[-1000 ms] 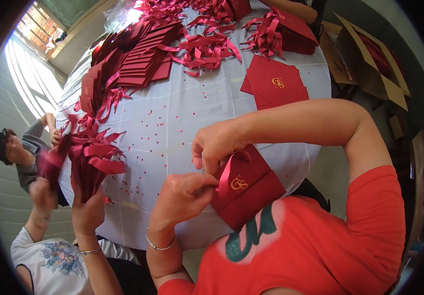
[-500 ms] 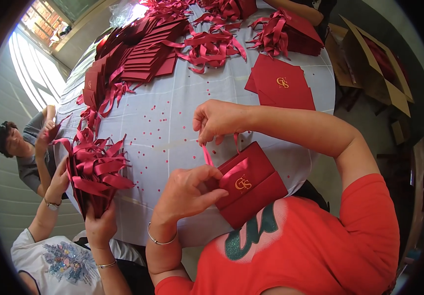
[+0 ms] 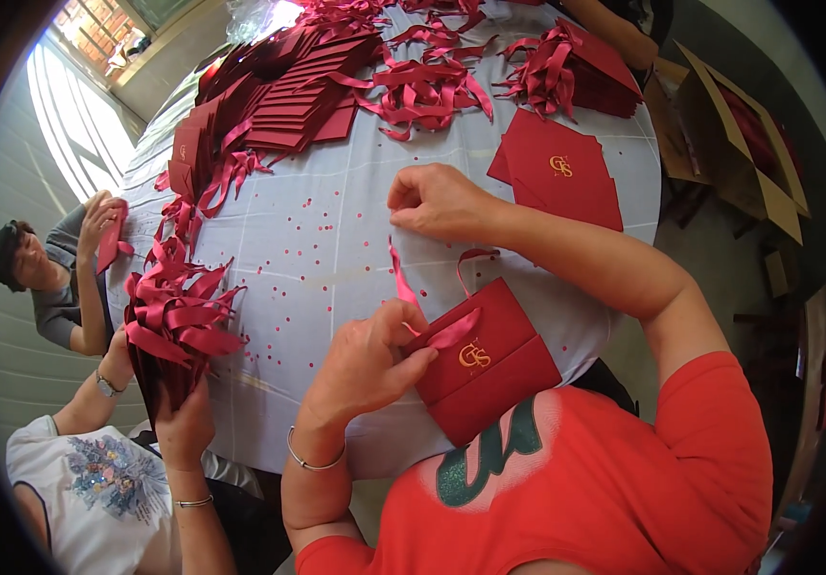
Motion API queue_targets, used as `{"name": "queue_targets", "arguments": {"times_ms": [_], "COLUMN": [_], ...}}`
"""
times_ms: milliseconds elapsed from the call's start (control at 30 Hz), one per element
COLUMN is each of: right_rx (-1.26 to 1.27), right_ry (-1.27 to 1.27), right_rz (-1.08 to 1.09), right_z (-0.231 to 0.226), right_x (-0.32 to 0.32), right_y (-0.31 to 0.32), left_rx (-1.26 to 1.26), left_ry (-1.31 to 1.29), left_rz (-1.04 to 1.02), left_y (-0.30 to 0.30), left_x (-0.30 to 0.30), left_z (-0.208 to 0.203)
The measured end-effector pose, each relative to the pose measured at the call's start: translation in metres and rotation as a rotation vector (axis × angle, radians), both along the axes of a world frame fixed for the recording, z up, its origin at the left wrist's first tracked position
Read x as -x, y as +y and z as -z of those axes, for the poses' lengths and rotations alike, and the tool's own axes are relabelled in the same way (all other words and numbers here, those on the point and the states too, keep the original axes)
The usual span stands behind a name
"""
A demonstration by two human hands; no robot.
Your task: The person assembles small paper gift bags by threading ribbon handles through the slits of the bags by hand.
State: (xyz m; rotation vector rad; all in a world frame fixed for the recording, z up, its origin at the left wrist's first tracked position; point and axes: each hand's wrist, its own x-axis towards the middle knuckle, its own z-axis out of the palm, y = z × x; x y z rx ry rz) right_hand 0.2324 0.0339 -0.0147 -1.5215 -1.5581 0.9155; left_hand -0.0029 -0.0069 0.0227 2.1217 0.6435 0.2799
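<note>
A dark red paper gift bag (image 3: 489, 379) with a gold emblem rests tilted at the table's near edge, against my red shirt. My left hand (image 3: 370, 364) is closed at its upper left corner, thumb and forefinger pinching the pink ribbon handle (image 3: 455, 332) there. One ribbon end sticks up above those fingers; another strip of ribbon arches from the bag's top edge. Above the bag, my right hand (image 3: 442, 203) is raised with its fingertips pinched together. A small gap shows between them and the upright ribbon end; whatever they hold is hidden.
Flat red bags (image 3: 561, 172) lie beyond my right forearm. Stacked bags (image 3: 302, 101) and loose ribbons (image 3: 422, 91) cover the far table. To the left, a co-worker's hands (image 3: 186, 422) hold a ribboned bundle (image 3: 183, 311); another person handles a red piece. An open carton (image 3: 734, 134) stands right.
My right hand has risen away from the ribbon, whose end now stands free of it. My left hand stays at the bag's corner. The co-worker's bundle has shifted slightly left and down.
</note>
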Motion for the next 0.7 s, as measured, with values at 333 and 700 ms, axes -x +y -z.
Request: {"name": "queue_targets", "arguments": {"times_ms": [333, 700], "right_rx": [0.254, 0.028], "right_ry": [-0.385, -0.193], "right_rz": [-0.082, 0.035], "right_z": [-0.041, -0.001], "right_x": [-0.021, 0.004], "right_y": [-0.081, -0.056], "left_rx": [-0.184, -0.171], "left_ry": [0.045, 0.133], "left_rz": [-0.007, 0.032], "left_y": [0.005, 0.004], "left_x": [0.006, 0.002], "left_z": [0.016, -0.006]}}
